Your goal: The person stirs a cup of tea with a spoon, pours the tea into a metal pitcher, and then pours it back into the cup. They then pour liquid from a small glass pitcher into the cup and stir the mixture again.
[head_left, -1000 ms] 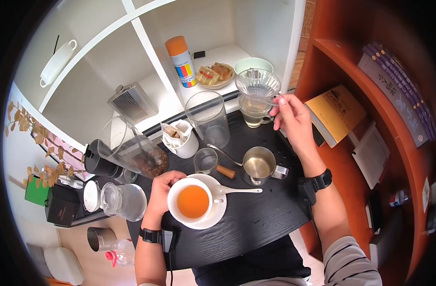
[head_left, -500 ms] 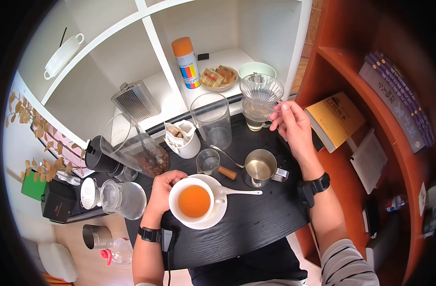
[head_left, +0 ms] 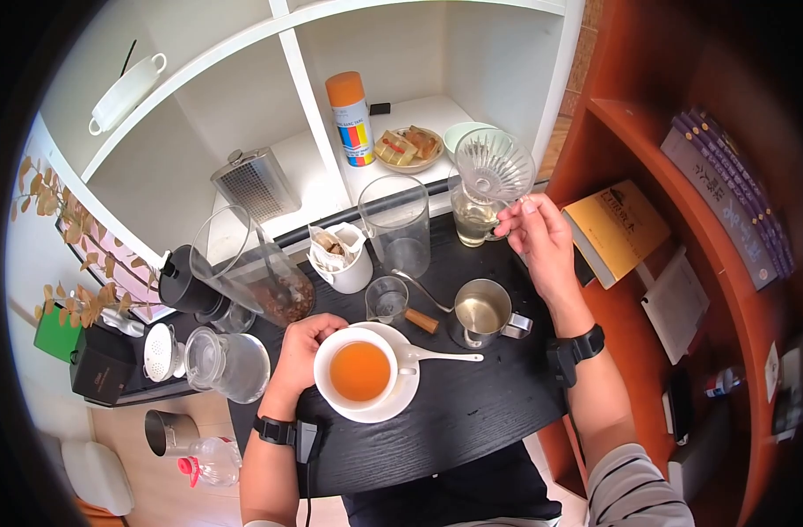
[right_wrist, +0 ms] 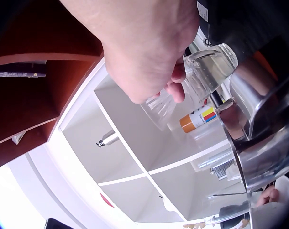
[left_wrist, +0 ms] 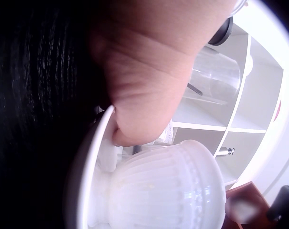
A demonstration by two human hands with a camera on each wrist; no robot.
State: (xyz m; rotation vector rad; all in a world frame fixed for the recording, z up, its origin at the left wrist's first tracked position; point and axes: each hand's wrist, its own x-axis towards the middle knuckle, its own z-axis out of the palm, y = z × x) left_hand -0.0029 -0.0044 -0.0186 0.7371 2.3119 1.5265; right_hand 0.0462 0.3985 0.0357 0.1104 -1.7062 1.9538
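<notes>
My right hand (head_left: 542, 241) pinches the handle of a clear ribbed glass coffee dripper (head_left: 495, 164), which tilts over a glass server (head_left: 472, 215) holding pale liquid. In the right wrist view the dripper (right_wrist: 159, 110) shows beside the fingers, with the server (right_wrist: 212, 67) close by. At the near left, my left hand (head_left: 303, 351) grips the edge of a white saucer (head_left: 393, 406), its thumb over the rim in the left wrist view. On that saucer stand a white cup (left_wrist: 166, 188) of amber liquid and a white spoon (head_left: 445, 356).
On the black table (head_left: 472, 422) stand a metal cup (head_left: 481, 312), a small glass pitcher with wooden handle (head_left: 387, 300), a tall glass cylinder (head_left: 394, 220) and a white mug of drip bags (head_left: 347, 268). A spray can (head_left: 352, 123) sits on the white shelf behind; books (head_left: 617, 230) flank the right.
The dripper in my right hand has shifted off the server's top and tilted, so more of the server shows. My left hand stays at the saucer. The head view has swung slightly.
</notes>
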